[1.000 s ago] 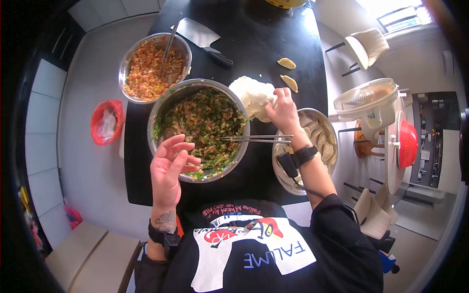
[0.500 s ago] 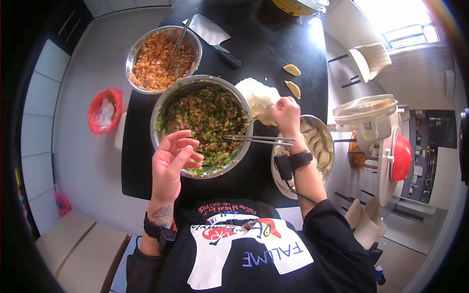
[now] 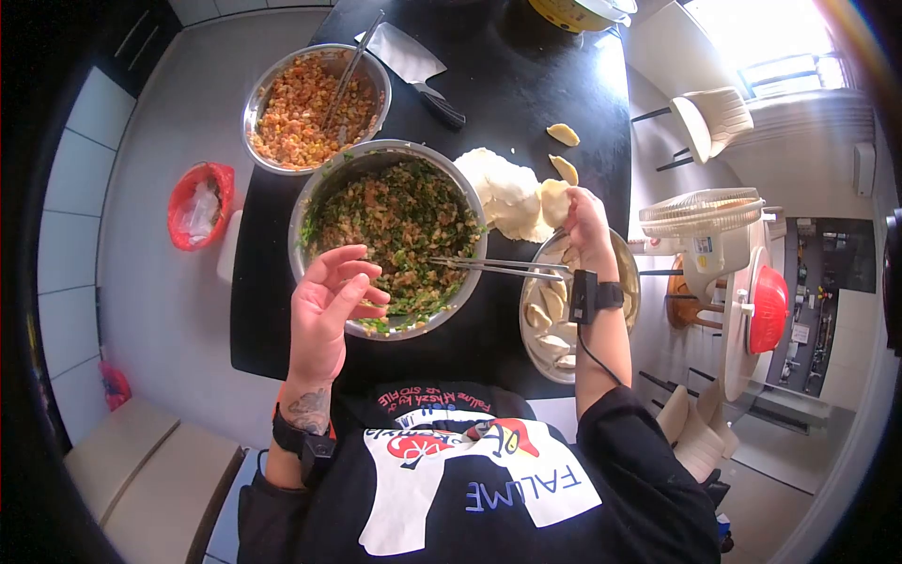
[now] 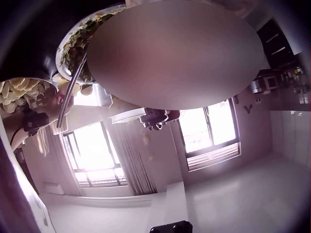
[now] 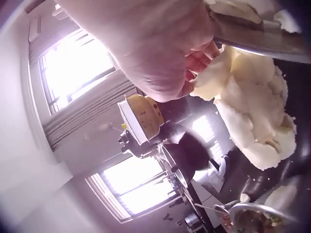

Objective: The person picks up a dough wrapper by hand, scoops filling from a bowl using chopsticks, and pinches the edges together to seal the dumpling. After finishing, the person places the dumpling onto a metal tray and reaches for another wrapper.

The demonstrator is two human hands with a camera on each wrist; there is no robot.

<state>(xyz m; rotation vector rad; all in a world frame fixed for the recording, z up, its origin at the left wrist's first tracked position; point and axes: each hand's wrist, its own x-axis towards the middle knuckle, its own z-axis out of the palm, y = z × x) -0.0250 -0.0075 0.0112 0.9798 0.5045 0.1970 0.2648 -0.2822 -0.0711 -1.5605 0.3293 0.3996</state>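
Pinched in R hand (image 3: 584, 221), one wrapper (image 3: 554, 202) hangs just right of the stack (image 3: 507, 193), at the far rim of the dumpling pan (image 3: 545, 350). L hand (image 3: 324, 305) holds nothing: fingers loosely spread, palm up, over the filling bowl (image 3: 308, 202), near-left side. Chopsticks (image 3: 498, 268) lie across btw bowl & pan.

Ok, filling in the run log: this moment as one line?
left hand: open, empty, over filling bowl | right hand: pinches wrapper beside wrapper stack | chopsticks: across bowl rim
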